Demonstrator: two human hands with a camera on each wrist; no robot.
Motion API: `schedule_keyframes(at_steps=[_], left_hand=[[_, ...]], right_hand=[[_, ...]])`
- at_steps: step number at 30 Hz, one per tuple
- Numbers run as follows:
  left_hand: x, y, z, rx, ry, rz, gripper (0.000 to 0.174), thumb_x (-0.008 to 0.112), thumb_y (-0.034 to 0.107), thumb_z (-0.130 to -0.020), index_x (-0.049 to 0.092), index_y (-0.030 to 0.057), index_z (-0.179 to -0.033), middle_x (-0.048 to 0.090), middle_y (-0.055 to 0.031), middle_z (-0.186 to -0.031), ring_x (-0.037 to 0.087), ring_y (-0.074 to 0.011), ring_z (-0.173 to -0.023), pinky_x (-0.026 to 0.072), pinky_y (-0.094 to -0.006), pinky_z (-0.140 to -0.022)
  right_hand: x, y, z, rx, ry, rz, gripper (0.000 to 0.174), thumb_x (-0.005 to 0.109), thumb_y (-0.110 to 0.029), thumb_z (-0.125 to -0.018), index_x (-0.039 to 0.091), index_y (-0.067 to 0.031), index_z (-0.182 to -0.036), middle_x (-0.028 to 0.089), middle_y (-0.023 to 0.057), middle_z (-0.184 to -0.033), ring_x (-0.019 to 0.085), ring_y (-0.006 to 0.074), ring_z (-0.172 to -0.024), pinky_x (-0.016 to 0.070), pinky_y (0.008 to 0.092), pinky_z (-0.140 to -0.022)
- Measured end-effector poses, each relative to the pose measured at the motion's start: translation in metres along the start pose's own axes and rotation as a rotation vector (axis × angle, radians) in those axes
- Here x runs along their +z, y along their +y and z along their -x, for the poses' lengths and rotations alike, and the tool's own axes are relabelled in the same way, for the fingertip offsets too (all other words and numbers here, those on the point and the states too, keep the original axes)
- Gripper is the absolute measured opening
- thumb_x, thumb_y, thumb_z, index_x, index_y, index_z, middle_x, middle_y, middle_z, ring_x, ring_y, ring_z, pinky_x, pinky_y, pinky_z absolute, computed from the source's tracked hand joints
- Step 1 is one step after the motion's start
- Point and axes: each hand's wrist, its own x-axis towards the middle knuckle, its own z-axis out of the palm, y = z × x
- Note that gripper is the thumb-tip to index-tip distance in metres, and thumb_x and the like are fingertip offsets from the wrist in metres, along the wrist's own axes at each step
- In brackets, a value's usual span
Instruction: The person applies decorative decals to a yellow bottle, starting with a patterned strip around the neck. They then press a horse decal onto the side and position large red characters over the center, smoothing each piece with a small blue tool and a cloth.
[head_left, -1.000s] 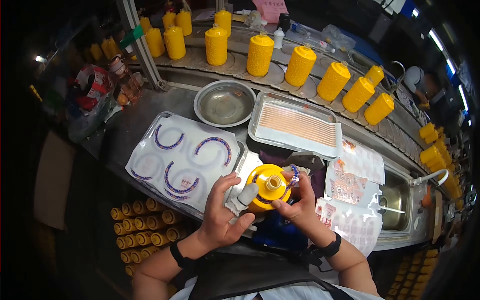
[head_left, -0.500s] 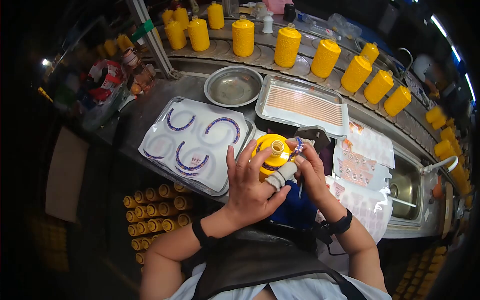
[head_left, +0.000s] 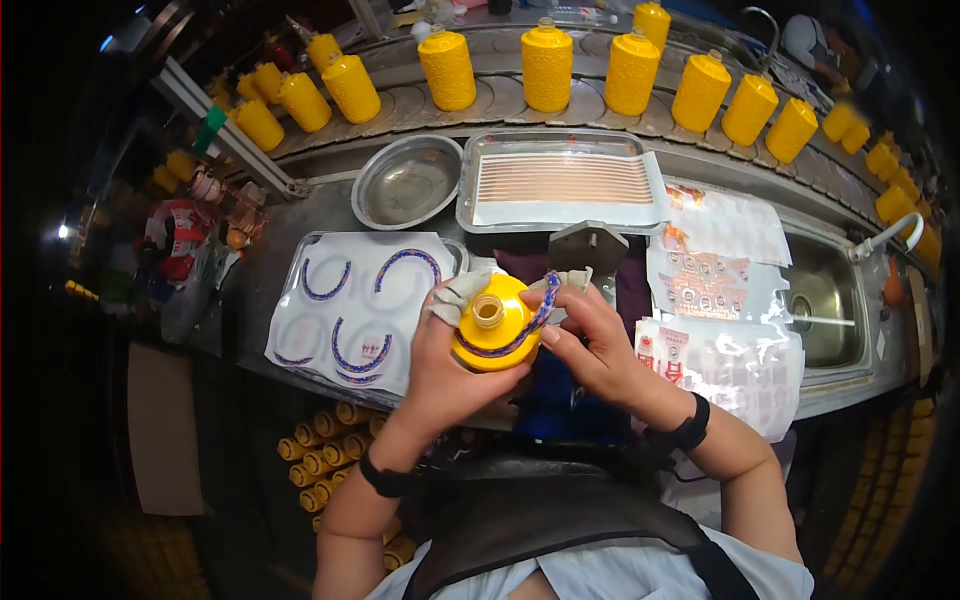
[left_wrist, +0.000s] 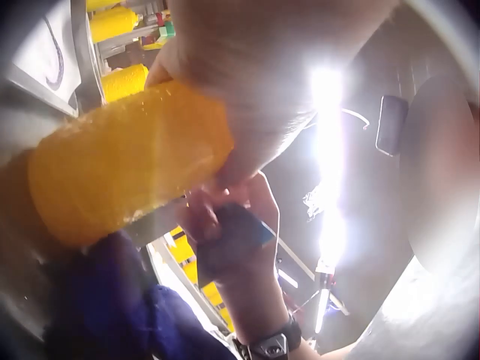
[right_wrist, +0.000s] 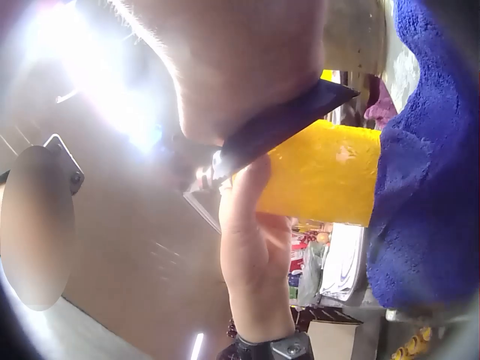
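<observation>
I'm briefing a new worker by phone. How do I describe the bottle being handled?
Below the conveyor row of yellow bottles lies the steel counter. At its near edge the left hand grips one yellow bottle, and the right hand pinches a blue patterned band on its shoulder, unlike the others.

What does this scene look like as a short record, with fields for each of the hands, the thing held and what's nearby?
Left: left hand grips yellow bottle, neck up
Right: right hand pinches blue band on the bottle's shoulder
Beside: decal sheet, left of the hands
Behind: metal bowl, strip tray, row of bottles
</observation>
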Motion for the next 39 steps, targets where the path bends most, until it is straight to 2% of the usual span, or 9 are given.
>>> schedule_keyframes(at_steps=[3, 6, 7, 11, 15, 21, 30, 36, 39], left_hand=[[-0.035, -0.013, -0.026, -0.152, -0.436, 0.468, 0.094, 0.088, 0.007, -0.06, 0.043, 0.005, -0.143, 0.049, -0.0075, -0.142, 0.044, -0.0197, -0.134, 0.0332, -0.0346, -0.113], [-0.057, -0.022, -0.039, -0.222, -0.587, 0.455, 0.094, 0.087, 0.007, -0.062, 0.042, 0.005, -0.144, 0.047, -0.0083, -0.145, 0.043, -0.021, -0.135, 0.0297, -0.0343, -0.115], [-0.06, -0.013, -0.04, -0.172, -0.574, 0.41, 0.095, 0.088, 0.009, -0.063, 0.041, 0.0037, -0.145, 0.045, -0.0094, -0.147, 0.042, -0.0221, -0.137, 0.0271, -0.0344, -0.116], [-0.049, -0.006, -0.012, -0.239, -0.262, 0.496, 0.082, 0.085, 0.009, -0.07, 0.045, 0.0011, -0.142, 0.047, -0.0118, -0.145, 0.043, -0.0236, -0.136, 0.0282, -0.0362, -0.116], [-0.033, -0.004, 0.001, -0.312, -0.103, 0.444, 0.074, 0.081, 0.006, -0.075, 0.046, 0.0012, -0.14, 0.051, -0.0112, -0.14, 0.049, -0.0215, -0.13, 0.0358, -0.036, -0.112], [-0.03, -0.007, 0.002, -0.253, -0.081, 0.442, 0.07, 0.078, 0.004, -0.075, 0.047, 0.0012, -0.138, 0.054, -0.0109, -0.137, 0.053, -0.0207, -0.126, 0.0406, -0.0355, -0.108], [-0.017, -0.008, 0.006, -0.207, -0.009, 0.418, 0.068, 0.079, 0.006, -0.075, 0.049, 0.0021, -0.136, 0.055, -0.0111, -0.133, 0.054, -0.0208, -0.123, 0.0427, -0.0348, -0.106], [-0.017, -0.005, 0.008, -0.252, 0.001, 0.429, 0.068, 0.079, 0.009, -0.076, 0.049, 0.0019, -0.136, 0.058, -0.0105, -0.13, 0.056, -0.0188, -0.119, 0.0432, -0.0333, -0.104], [-0.027, -0.007, 0.007, -0.173, -0.045, 0.21, 0.07, 0.079, 0.019, -0.075, 0.049, 0.0028, -0.136, 0.059, -0.0144, -0.129, 0.057, -0.0256, -0.119, 0.0432, -0.036, -0.104]], right_hand=[[-0.009, 0.005, 0.006, -0.098, -0.068, 0.166, 0.049, 0.069, -0.024, -0.087, 0.059, -0.0067, -0.132, 0.059, 0.0148, -0.119, 0.056, 0.0296, -0.105, 0.046, 0.0365, -0.091], [-0.003, 0.001, 0.005, -0.093, -0.069, 0.097, 0.054, 0.073, -0.025, -0.084, 0.059, -0.0069, -0.133, 0.058, 0.0143, -0.121, 0.057, 0.0289, -0.1, 0.0461, 0.037, -0.089], [-0.002, 0.002, 0.004, -0.105, -0.055, 0.124, 0.06, 0.079, -0.025, -0.078, 0.059, -0.0072, -0.131, 0.057, 0.0111, -0.118, 0.054, 0.0204, -0.086, 0.0473, 0.0317, -0.076], [0.008, 0.0, 0.001, 0.187, 0.005, -0.141, 0.062, 0.085, -0.023, -0.072, 0.059, -0.0061, -0.125, 0.053, 0.0042, -0.109, 0.041, 0.0055, -0.068, 0.0372, 0.021, -0.055], [0.023, -0.004, -0.008, 0.229, 0.077, -0.215, 0.058, 0.085, -0.018, -0.071, 0.054, -0.0052, -0.118, 0.05, 0.0044, -0.11, 0.042, 0.0038, -0.069, 0.035, 0.0186, -0.052], [0.026, -0.005, -0.011, 0.361, 0.077, -0.465, 0.053, 0.081, -0.011, -0.074, 0.053, -0.0053, -0.118, 0.048, 0.0031, -0.111, 0.038, 0.0006, -0.059, 0.0326, 0.018, -0.05], [0.026, 0.004, -0.008, 0.303, 0.044, -0.451, 0.051, 0.081, -0.012, -0.08, 0.052, -0.0059, -0.122, 0.047, 0.0007, -0.109, 0.034, -0.0009, -0.056, 0.0295, 0.0179, -0.049], [0.029, 0.009, -0.008, 0.299, 0.046, -0.502, 0.047, 0.077, -0.007, -0.083, 0.052, -0.0049, -0.122, 0.051, 0.0006, -0.115, 0.042, -0.0022, -0.063, 0.0358, 0.0148, -0.054], [0.03, 0.018, -0.008, 0.332, 0.052, -0.52, 0.043, 0.073, -0.003, -0.085, 0.051, -0.0037, -0.122, 0.054, 0.003, -0.119, 0.058, 0.0037, -0.077, 0.0488, 0.0167, -0.066]])
